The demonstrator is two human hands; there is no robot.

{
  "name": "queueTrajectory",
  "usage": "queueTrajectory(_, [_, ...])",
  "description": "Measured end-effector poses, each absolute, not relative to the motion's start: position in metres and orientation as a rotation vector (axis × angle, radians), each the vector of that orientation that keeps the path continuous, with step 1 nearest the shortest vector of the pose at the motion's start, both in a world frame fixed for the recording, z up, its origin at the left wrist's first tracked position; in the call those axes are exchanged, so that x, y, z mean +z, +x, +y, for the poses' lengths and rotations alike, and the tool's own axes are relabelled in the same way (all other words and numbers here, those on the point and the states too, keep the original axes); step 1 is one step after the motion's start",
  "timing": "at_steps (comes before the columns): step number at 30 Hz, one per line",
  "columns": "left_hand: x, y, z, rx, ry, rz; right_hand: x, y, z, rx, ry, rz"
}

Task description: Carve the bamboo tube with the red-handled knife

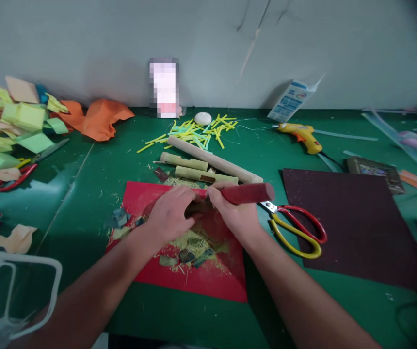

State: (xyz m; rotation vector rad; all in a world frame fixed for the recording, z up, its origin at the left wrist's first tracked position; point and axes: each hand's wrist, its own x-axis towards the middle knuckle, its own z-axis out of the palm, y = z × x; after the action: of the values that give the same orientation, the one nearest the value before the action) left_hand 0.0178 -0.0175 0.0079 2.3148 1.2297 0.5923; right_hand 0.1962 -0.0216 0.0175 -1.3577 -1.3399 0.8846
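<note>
My right hand (234, 211) is closed round a tool with a thick red handle (248, 193); its working end is hidden between my hands. My left hand (170, 209), fingers curled, holds a bamboo piece (197, 207) that is mostly covered and in shadow. Both hands are over a red sheet (194, 287) strewn with pale shavings and dark green bamboo chips (186, 255). Just beyond lie two cut bamboo tubes (186, 161), (205, 174), each with an opening in its side. Behind them a pale wooden rod (214, 159) lies slantwise.
Scissors (296, 228) with red and yellow handles lie right of my right hand, partly on a dark board (354, 223). Farther back are yellow straw pieces (223, 128), a white oval object (203, 118) and a yellow glue gun (301, 135). Folded papers (19, 116) crowd the left.
</note>
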Motion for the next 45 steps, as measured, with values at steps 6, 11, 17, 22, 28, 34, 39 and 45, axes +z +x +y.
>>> queueTrajectory(6, [0.005,0.019,-0.020,0.610,2.342,1.282,0.015,0.192,-0.013,0.936,-1.351,-1.355])
queueTrajectory(11, [0.005,0.020,-0.022,0.592,2.391,1.310,0.018,0.192,-0.013,0.995,-1.383,-1.341])
queueTrajectory(17, [0.003,0.019,-0.020,0.520,2.464,1.314,0.016,0.190,-0.013,0.969,-1.393,-1.324])
queueTrajectory(22, [0.002,0.019,-0.014,0.471,2.496,1.312,0.016,0.183,-0.010,0.891,-1.488,-1.373])
queueTrajectory(28, [0.002,0.018,-0.011,0.519,2.499,1.323,0.006,0.178,-0.005,0.785,-1.577,-1.471])
queueTrajectory(34, [0.003,0.018,-0.006,0.554,2.455,1.329,0.001,0.179,0.004,0.836,-1.505,-1.393])
queueTrajectory(39, [-0.002,0.018,0.002,0.606,2.473,1.300,0.002,0.176,0.005,0.841,-1.423,-1.372])
queueTrajectory(45, [-0.007,0.017,0.006,0.671,2.437,1.241,0.010,0.178,0.002,0.935,-1.314,-1.342])
